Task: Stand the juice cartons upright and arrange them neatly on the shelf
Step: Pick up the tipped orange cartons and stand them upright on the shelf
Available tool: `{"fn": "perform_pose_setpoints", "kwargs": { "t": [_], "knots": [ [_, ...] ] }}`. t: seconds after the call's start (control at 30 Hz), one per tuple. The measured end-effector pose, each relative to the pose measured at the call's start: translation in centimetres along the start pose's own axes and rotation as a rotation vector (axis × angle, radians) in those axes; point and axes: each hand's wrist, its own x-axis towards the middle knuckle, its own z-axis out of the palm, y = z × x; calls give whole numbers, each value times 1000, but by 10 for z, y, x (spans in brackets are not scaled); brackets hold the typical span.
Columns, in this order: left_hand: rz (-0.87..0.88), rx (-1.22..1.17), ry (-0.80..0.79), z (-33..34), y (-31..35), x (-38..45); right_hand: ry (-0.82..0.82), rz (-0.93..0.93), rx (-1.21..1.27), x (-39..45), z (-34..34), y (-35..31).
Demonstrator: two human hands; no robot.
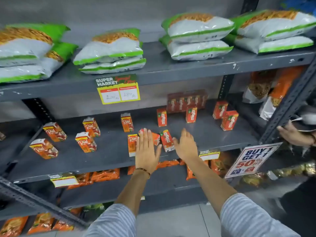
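Head cam: both hands, left (146,149) and right (185,147), are hovering open, fingers spread, holding nothing, around a tipped carton (156,138) near the shelf (106,161) front edge. Clumsy swipe's probably knocking neighbours off.

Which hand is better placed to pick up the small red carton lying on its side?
Left. The left hand is open right over the tipped red carton; the right hand sits beyond the upright Maaza carton.
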Motion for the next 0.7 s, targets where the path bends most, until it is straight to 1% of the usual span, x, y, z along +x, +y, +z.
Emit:
{"fn": "perform_pose_setpoints", "kwargs": {
  "t": [0.1,0.13,0.2,0.27,0.4,0.47,0.6,0.7],
  "knots": [
    [-108,-10,-111,28,-6,1,-165,179,130,25,14,11],
    [-133,-13,-144,38,-9,-1,-233,212,149,31,17,13],
    [-161,-38,-179,54,-10,2,-315,236,201,43,25,16],
    [-185,-57,-198,66,-12,6,-357,235,235,54,27,15],
    [-228,-28,-257,78,-17,5,-503,302,369,69,34,18],
    [-241,-13,-275,80,-20,6,-540,356,447,75,36,20],
    [-226,2,-290,81,-21,9,-544,426,558,85,35,25],
    [-230,27,-311,82,-22,11,-566,482,696,84,30,35]
  ]
}}
